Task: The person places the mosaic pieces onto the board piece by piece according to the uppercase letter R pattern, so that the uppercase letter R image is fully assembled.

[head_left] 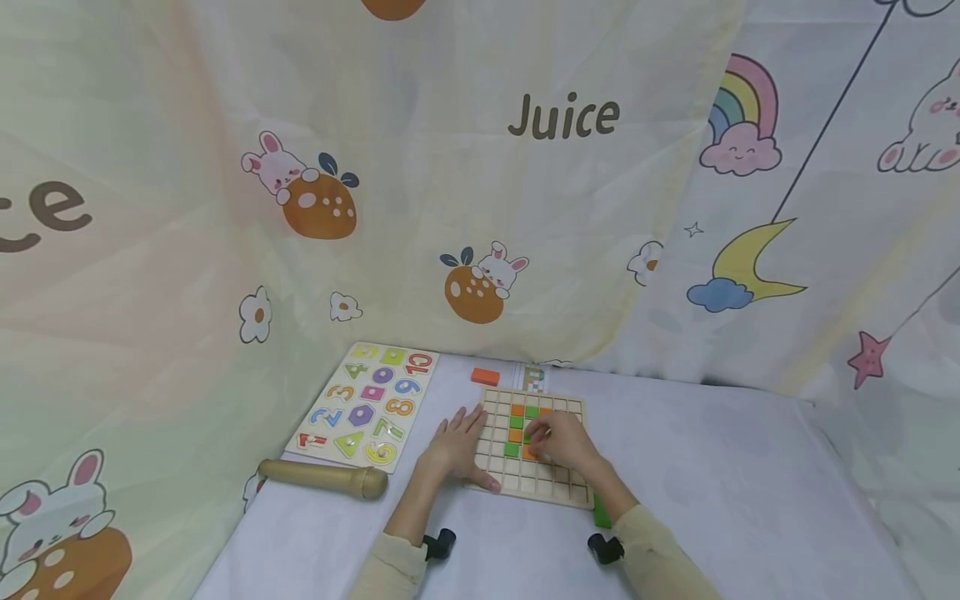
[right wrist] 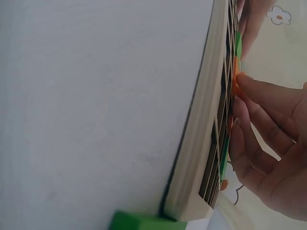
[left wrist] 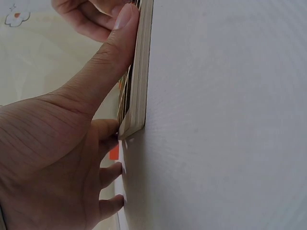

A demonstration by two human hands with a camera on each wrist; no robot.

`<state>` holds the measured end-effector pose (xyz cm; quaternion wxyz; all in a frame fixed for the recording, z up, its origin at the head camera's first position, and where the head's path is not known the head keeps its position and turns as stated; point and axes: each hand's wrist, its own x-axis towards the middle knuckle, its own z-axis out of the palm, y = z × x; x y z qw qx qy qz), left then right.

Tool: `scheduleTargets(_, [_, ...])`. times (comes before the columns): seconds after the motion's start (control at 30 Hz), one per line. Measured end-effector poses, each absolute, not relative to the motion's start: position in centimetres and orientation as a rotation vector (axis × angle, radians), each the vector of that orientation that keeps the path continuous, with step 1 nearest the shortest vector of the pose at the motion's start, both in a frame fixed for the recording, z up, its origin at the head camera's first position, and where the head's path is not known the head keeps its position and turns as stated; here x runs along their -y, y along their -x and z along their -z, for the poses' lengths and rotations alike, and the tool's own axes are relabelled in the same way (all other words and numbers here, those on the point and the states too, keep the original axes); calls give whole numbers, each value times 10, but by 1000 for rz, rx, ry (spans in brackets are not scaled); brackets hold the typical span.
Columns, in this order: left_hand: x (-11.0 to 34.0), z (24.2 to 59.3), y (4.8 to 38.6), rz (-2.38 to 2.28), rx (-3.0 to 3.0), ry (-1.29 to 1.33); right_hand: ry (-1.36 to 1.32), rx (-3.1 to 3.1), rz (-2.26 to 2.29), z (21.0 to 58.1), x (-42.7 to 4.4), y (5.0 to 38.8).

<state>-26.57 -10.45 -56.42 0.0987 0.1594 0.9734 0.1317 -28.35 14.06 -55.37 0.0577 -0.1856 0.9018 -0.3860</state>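
A wooden grid board (head_left: 491, 471) lies on the table with several green and orange square tiles in its middle cells. My left hand (head_left: 453, 450) is spread over the board's left side, fingers extended. In the left wrist view, its thumb (left wrist: 103, 67) rests along the board's near edge. Over the middle cells is my right hand (head_left: 566, 442), with bent fingers and thumb drawn together. The right wrist view shows its fingertips (right wrist: 242, 84) pinching an orange tile (right wrist: 239, 92) low at the board's surface; the fingers partly hide it and neighbouring cells.
A number-and-shape puzzle board (head_left: 416, 379) lies at the left, with a brown microphone-shaped stick (head_left: 322, 477) in front of it. Behind the grid are an orange block (head_left: 485, 377) and a pattern card (head_left: 534, 377). A green block (head_left: 602, 512) sits by the near right corner. Printed curtains (head_left: 570, 192) border the table.
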Motion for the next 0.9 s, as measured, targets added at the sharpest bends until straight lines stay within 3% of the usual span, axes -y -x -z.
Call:
scheduleTargets(0.43, [104, 565, 266, -351, -2884, -485, 857, -2666, 1025, 551, -129, 277])
scheduleTargets(0.9, [104, 563, 265, -362, -2886, -479, 957, -2698, 929, 547, -126, 274])
